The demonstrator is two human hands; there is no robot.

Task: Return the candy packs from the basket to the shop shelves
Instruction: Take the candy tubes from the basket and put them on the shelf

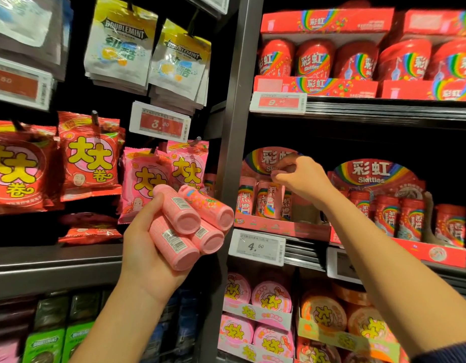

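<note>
My left hand [142,244] grips a bundle of several pink candy bottles [190,224], held bottoms toward me in front of the shelf post. My right hand [302,179] reaches into the middle shelf on the right. Its thumb and fingertips pinch the top of a pink Skittles bottle [269,203], which stands upright in the pink display tray [279,227]. Other pink bottles stand on both sides of it. The tray's right part, behind my wrist, is hidden. No basket is in view.
A tray of red Skittles bottles [399,218] stands right of the pink tray. A 4.50 price tag [258,247] hangs on the shelf edge below. Hanging gum packs [90,163] fill the left bay past the grey post [234,127]. Round tubs [271,297] sit on the lower shelf.
</note>
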